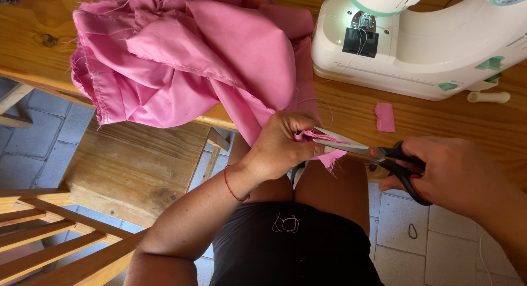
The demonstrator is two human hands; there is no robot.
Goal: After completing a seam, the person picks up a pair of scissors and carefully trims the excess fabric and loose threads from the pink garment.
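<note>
Far to the left, a wooden chair stands on the grey tiled floor, and beside it a wooden stool sits tucked under the edge of the wooden table. Heaped on the table is a big crumpled mass of pink fabric, its frayed edge spilling off the table's front edge and trailing down toward the person's lap.

The left hand is closed around the hanging end of that fabric, pinching a narrow strip of it between thumb and fingers just off the table's edge. A thin red cord bracelet circles the wrist. Below, a small tangle of thread lies on the person's dark shorts.

The scissors point leftward, their blades parted and meeting the pink strip right at the left hand's fingers. The right hand grips the black handles, fingers through the loops.

On the table behind, a small cut scrap of pink cloth lies by itself, near a white sewing machine with green knobs. A white spool pin lies just beside the machine's base at the far right.
</note>
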